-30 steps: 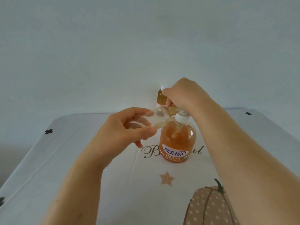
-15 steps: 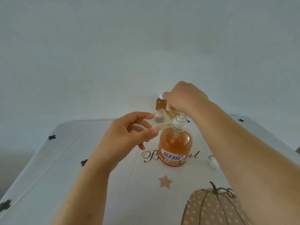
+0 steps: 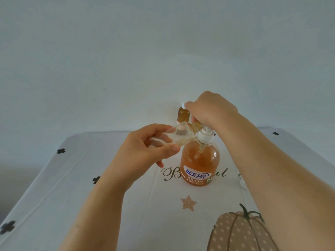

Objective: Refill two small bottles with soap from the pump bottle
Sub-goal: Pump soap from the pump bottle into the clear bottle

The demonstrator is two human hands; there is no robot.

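Tablecloth [image 3: 54, 196]: white, printed with black crosses, a star, script lettering and a dotted pumpkin at 5 o'clock. Pump bottle [image 3: 199, 160]: stood upright at the cloth's centre; clear body, about three-quarters filled with orange soap, blue-and-white label, white collar and pump. Right hand [image 3: 212, 111]: laid over the pump's top, fingers curled down round it; the top itself is hidden. Left hand [image 3: 145, 151]: held at 9 o'clock of the pump, thumb and fingers pinching the small clear bottle [image 3: 181, 134]. This bottle is tilted, neck directed to the spout under the right hand; a thin amber streak is seen along its lower wall. Second small bottle [image 3: 183, 115]: upright at 11 o'clock behind the pump bottle, amber-filled, white-capped. Loose white cap [image 3: 242, 184]: at 3 o'clock, partly hidden by the right forearm.
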